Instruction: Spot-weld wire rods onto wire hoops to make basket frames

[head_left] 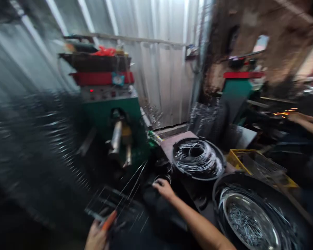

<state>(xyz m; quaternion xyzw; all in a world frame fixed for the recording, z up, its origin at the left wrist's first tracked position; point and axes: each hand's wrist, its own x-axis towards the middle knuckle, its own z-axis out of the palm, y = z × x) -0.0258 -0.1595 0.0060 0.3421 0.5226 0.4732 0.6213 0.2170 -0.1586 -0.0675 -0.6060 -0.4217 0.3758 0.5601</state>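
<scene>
Big black tub point(234, 180): wires point(284, 215) around steel bowl point(270, 231) of short metal pieces point(243, 224). Smaller black tub point(198, 178): coiled wire point(211, 158). Yellow crate point(235, 159): wire mesh point(266, 163). Wire frame point(112, 199) at lower left. Right hand point(165, 189): blurred, can't tell grip. Left hand point(96, 236), beside frame, grips orange handle point(110, 220).

corrugated wall point(164, 83) behind | yellow crate point(232, 159) right | sparks point(285, 113) far right
</scene>
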